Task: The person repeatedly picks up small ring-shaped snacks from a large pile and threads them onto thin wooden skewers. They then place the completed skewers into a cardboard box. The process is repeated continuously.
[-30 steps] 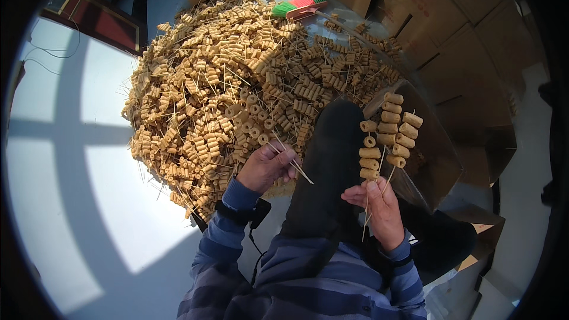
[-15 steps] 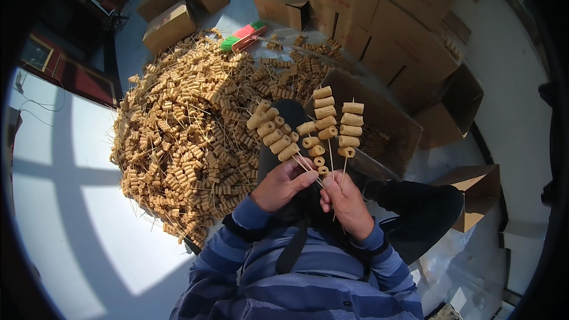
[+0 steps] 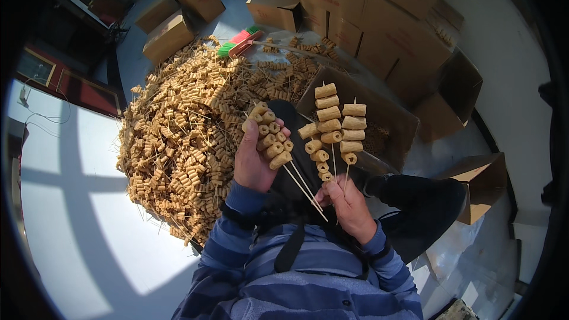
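My left hand (image 3: 253,157) is wrapped round the loaded part of a few skewers (image 3: 278,148), threaded with short tan tube-shaped food pieces. Their bare sticks slant down to the right, toward my other hand. In my right hand (image 3: 349,204), several more skewers (image 3: 329,115) are pinched by their lower sticks and fan upward. Each of these carries a row of the same hollow tan rolls. To the left lies a large heap of such skewers (image 3: 178,148) on the floor.
An open cardboard box (image 3: 385,106) with skewers inside stands just beyond my right hand. Stacked cartons (image 3: 355,6) rise behind it. A red and green broom (image 3: 239,42) lies at the heap's far edge. Another open carton (image 3: 477,186) sits at the right.
My left hand has shifted from the bare sticks up to the food pieces, moving its skewers away from the right hand's bunch. The right hand keeps its pinch.
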The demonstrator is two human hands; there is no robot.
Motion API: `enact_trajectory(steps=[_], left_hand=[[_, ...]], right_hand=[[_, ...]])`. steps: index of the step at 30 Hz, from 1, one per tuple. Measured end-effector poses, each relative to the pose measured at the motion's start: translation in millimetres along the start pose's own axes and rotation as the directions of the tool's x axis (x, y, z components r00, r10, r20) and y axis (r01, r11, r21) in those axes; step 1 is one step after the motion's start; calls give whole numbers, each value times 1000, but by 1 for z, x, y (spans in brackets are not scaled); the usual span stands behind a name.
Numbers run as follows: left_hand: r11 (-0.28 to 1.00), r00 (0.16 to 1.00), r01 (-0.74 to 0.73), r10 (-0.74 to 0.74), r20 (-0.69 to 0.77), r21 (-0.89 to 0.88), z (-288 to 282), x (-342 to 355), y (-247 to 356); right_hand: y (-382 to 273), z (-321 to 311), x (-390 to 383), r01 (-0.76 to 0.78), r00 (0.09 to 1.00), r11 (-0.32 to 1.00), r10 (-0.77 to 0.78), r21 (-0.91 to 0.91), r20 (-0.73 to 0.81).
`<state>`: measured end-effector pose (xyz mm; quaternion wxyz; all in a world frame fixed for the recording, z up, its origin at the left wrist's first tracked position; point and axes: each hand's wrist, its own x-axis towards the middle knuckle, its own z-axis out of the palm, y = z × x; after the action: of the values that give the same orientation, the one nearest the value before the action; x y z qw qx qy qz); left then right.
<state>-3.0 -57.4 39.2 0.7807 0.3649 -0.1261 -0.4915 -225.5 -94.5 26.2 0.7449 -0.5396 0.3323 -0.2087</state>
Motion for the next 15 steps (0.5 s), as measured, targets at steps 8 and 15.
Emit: enact_trajectory(steps=[8,15], left_hand=[[991,942,132,-130,308,15,8,-3,2],[991,931,65,-103,351,118,14,-3,-7]], right_hand=[[-16,-19,-1,-220,965,922,159,317,209],[-23,-16,-3,-273,948,873,171,404,270]])
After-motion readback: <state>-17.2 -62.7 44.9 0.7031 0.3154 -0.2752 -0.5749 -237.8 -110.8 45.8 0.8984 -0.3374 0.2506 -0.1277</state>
